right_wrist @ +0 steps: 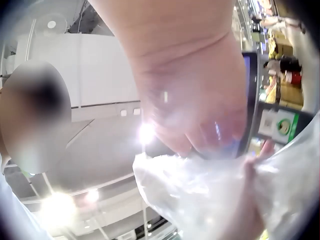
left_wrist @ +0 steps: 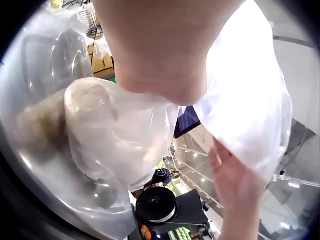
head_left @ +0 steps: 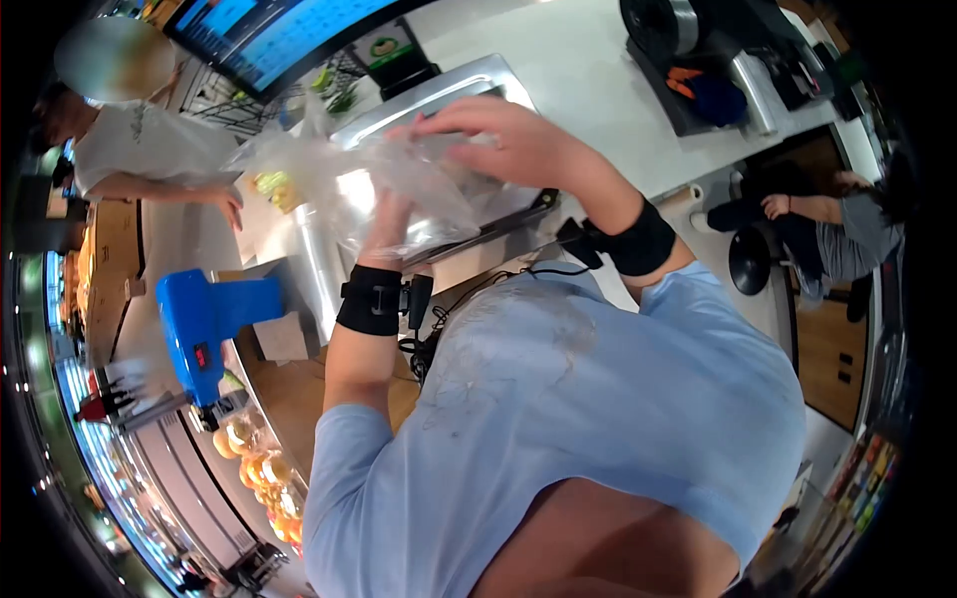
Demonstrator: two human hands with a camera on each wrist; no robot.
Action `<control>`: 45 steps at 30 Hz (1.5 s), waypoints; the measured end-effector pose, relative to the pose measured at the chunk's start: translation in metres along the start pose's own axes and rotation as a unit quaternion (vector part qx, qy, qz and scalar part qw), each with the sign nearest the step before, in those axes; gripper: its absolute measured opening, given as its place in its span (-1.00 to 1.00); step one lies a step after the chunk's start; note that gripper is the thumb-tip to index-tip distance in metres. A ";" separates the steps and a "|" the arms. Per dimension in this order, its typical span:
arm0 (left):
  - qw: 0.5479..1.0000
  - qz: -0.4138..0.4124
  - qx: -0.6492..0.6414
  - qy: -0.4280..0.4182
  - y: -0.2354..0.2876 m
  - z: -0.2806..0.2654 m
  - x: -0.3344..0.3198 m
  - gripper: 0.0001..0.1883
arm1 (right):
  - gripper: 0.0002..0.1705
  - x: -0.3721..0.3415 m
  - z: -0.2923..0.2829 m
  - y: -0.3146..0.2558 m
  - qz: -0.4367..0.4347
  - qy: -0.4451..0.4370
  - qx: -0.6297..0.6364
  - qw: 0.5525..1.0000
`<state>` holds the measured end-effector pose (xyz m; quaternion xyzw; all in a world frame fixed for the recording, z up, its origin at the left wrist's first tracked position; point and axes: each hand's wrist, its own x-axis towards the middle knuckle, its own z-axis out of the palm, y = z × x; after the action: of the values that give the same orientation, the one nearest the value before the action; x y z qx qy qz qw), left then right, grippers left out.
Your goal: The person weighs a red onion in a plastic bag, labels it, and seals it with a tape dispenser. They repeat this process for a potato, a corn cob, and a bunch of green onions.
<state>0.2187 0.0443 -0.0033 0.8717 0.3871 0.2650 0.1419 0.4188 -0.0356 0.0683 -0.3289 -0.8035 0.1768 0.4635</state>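
Note:
A clear plastic bag is spread between both hands over a shiny metal tray. My left hand shows blurred through the film, at least one fingertip pointing up; its grip is hidden by the plastic. Film hangs on both sides of the left wrist in the left wrist view. Above it, my right hand reaches across from the right, its bent fingers pinching the bag's upper edge. In the right wrist view the right hand's fingertips meet that edge. Black straps with cameras circle both wrists.
Yellowish produce in plastic lies left of the tray. A screen stands behind it. A blue tape-gun-like device is at the left. Another person stands far left; a seated person is at the right. A black spool stands far back.

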 end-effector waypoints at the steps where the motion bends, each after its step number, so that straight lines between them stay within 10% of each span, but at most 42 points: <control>1: 0.904 -0.044 -0.420 0.070 0.005 0.014 0.003 -0.66 | -0.76 -0.020 -0.019 -0.001 0.084 0.058 0.005 0.995; 6: 0.780 -0.070 -0.584 0.213 0.007 0.012 0.009 -0.74 | -0.84 -0.158 -0.035 0.047 0.318 0.171 -0.130 0.923; 11: 0.782 -0.174 -0.536 0.266 0.006 -0.013 0.010 -0.65 | -0.80 -0.218 0.012 0.061 0.322 0.159 -0.162 0.919; 13: 0.701 -0.236 -0.606 0.292 0.059 -0.040 0.019 -0.61 | -0.74 -0.223 0.025 0.062 0.318 0.168 -0.171 0.917; 30: 0.612 -0.320 -0.631 0.352 0.078 -0.076 0.022 -0.65 | -0.95 -0.233 0.074 0.094 0.262 0.270 -0.158 0.913; 32: 0.598 -0.350 -0.630 0.352 0.076 -0.083 0.020 -0.65 | -0.90 -0.242 0.086 0.097 0.423 0.399 0.086 0.809; 39: 0.560 -0.327 -0.715 0.262 0.052 -0.091 0.005 -0.59 | -0.91 -0.186 0.020 0.057 0.329 0.577 0.383 0.643; 45: 0.554 -0.279 -0.764 0.178 0.062 -0.087 -0.001 -0.57 | -0.78 -0.049 0.006 -0.031 0.233 0.335 0.453 0.792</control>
<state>0.2053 0.0063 0.0959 0.2188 0.2802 0.5583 0.7496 0.4197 -0.0915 0.0529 -0.2968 -0.3247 0.5019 0.7447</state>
